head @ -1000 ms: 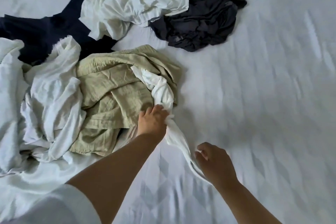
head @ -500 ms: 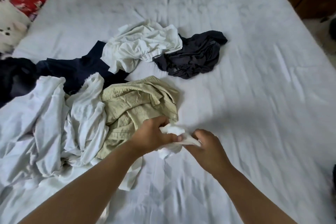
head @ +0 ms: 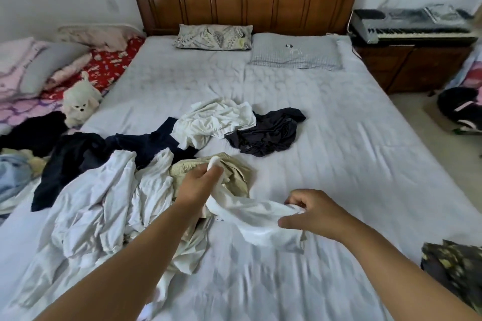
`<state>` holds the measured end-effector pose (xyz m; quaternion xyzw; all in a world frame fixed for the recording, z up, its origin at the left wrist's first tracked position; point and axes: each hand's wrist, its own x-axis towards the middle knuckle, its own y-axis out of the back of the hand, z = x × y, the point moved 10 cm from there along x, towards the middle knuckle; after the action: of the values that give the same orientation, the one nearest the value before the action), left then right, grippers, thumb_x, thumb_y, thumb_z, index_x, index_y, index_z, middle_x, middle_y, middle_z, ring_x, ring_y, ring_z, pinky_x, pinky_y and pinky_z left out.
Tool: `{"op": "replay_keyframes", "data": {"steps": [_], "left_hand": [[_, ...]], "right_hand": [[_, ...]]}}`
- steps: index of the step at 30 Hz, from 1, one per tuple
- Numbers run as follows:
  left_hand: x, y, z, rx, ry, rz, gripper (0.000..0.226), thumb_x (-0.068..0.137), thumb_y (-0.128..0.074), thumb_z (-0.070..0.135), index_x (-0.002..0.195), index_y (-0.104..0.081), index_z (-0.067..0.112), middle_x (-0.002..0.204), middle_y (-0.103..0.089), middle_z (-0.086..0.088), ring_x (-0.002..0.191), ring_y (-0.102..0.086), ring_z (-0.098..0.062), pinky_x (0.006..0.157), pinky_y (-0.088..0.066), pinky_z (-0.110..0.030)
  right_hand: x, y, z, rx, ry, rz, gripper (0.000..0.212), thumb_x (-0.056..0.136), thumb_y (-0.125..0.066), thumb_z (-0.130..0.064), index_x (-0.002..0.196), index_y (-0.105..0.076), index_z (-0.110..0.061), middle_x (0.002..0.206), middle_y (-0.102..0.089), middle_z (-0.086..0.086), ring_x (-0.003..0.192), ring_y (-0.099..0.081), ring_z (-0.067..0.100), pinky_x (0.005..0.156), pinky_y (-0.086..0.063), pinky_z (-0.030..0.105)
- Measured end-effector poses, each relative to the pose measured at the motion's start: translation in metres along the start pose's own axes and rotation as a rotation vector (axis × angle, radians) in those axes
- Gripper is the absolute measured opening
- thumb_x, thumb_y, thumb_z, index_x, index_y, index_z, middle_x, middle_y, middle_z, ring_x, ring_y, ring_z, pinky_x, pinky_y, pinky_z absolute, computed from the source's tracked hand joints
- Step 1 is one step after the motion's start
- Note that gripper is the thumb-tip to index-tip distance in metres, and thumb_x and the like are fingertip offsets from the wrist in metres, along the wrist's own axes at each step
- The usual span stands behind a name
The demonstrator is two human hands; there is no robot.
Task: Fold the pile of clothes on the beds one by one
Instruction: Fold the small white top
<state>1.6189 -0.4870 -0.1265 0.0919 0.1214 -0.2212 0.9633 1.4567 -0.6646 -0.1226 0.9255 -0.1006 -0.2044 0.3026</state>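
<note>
I grip a small white garment with both hands: left hand and right hand pinch it, just right of the beige garment.

My left hand covers the middle of the white garment I hold, and my right hand's curled fingers hide its far corner. Right of that hand, a dark patterned cloth is blurred and cut by the frame edge. Both my forearms run out of frame below.
</note>
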Motion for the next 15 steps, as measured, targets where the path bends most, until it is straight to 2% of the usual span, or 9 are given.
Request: {"op": "replay_keyframes", "data": {"steps": [1, 3, 5, 7, 9, 12, 14, 15], "left_hand": [[-0.009, -0.008, 0.012, -0.013, -0.014, -0.022, 0.019, 0.088, -0.060, 0.022, 0.076, -0.068, 0.009, 0.067, -0.069, -0.004, 0.062, -0.065, -0.018, 0.057, -0.051, -0.025], [-0.028, -0.029, 0.036, -0.016, -0.060, -0.076, 0.017, 0.089, -0.059, 0.017, 0.077, -0.067, 0.008, 0.068, -0.069, -0.006, 0.064, -0.064, -0.020, 0.060, -0.052, -0.029], [-0.050, -0.054, 0.056, 0.001, -0.098, -0.132, 0.019, 0.087, -0.063, 0.021, 0.081, -0.064, 0.003, 0.070, -0.067, -0.007, 0.064, -0.062, -0.021, 0.064, -0.050, -0.034], [-0.067, -0.078, 0.069, 0.008, -0.116, -0.205, 0.023, 0.086, -0.066, 0.026, 0.078, -0.065, 0.005, 0.068, -0.065, -0.005, 0.063, -0.058, -0.019, 0.063, -0.047, -0.031], [-0.084, -0.098, 0.084, 0.006, -0.146, -0.288, 0.019, 0.088, -0.064, 0.026, 0.072, -0.070, 0.016, 0.069, -0.067, 0.001, 0.066, -0.061, -0.015, 0.062, -0.047, -0.025], [-0.101, -0.110, 0.110, 0.056, -0.218, -0.364, 0.021, 0.093, -0.059, 0.025, 0.078, -0.073, 0.020, 0.076, -0.072, 0.003, 0.073, -0.066, -0.013, 0.065, -0.048, -0.020], [-0.108, -0.112, 0.123, 0.133, -0.272, -0.382, 0.024, 0.095, -0.057, 0.022, 0.079, -0.074, 0.022, 0.077, -0.072, 0.005, 0.074, -0.066, -0.010, 0.068, -0.048, -0.020], [-0.110, -0.112, 0.128, 0.168, -0.289, -0.384, 0.024, 0.096, -0.055, 0.018, 0.082, -0.074, 0.020, 0.079, -0.072, 0.003, 0.074, -0.066, -0.012, 0.069, -0.049, -0.022]], "right_hand": [[-0.007, 0.005, -0.003, 0.014, -0.001, -0.020, 0.032, 0.063, -0.080, -0.039, 0.075, -0.060, -0.018, 0.076, -0.061, -0.005, 0.066, -0.054, 0.010, 0.063, -0.043, 0.027], [-0.018, 0.019, -0.017, 0.023, 0.034, 0.012, 0.033, 0.065, -0.079, -0.047, 0.079, -0.061, -0.022, 0.083, -0.066, -0.004, 0.073, -0.060, 0.008, 0.070, -0.048, 0.026], [-0.027, 0.032, -0.039, 0.074, 0.102, 0.053, 0.035, 0.069, -0.076, -0.053, 0.086, -0.064, -0.025, 0.088, -0.067, -0.007, 0.076, -0.060, -0.002, 0.071, -0.048, 0.020], [-0.034, 0.041, -0.062, 0.160, 0.178, 0.081, 0.034, 0.075, -0.072, -0.052, 0.099, -0.064, -0.029, 0.095, -0.067, -0.012, 0.082, -0.060, -0.008, 0.070, -0.047, 0.012], [-0.041, 0.053, -0.076, 0.251, 0.225, 0.111, 0.035, 0.082, -0.066, -0.041, 0.116, -0.059, -0.034, 0.109, -0.063, -0.015, 0.093, -0.059, -0.007, 0.075, -0.045, 0.012], [-0.048, 0.068, -0.086, 0.306, 0.287, 0.094, 0.050, 0.085, -0.057, -0.013, 0.127, -0.052, -0.039, 0.125, -0.057, -0.015, 0.114, -0.052, -0.003, 0.090, -0.043, 0.016], [-0.053, 0.073, -0.090, 0.254, 0.321, 0.070, 0.057, 0.082, -0.055, -0.002, 0.128, -0.052, -0.035, 0.125, -0.057, -0.014, 0.116, -0.051, -0.001, 0.088, -0.042, 0.013], [-0.054, 0.075, -0.091, 0.249, 0.328, 0.064, 0.055, 0.081, -0.057, -0.001, 0.125, -0.054, -0.032, 0.121, -0.060, -0.012, 0.112, -0.054, 0.001, 0.087, -0.044, 0.014]]}}
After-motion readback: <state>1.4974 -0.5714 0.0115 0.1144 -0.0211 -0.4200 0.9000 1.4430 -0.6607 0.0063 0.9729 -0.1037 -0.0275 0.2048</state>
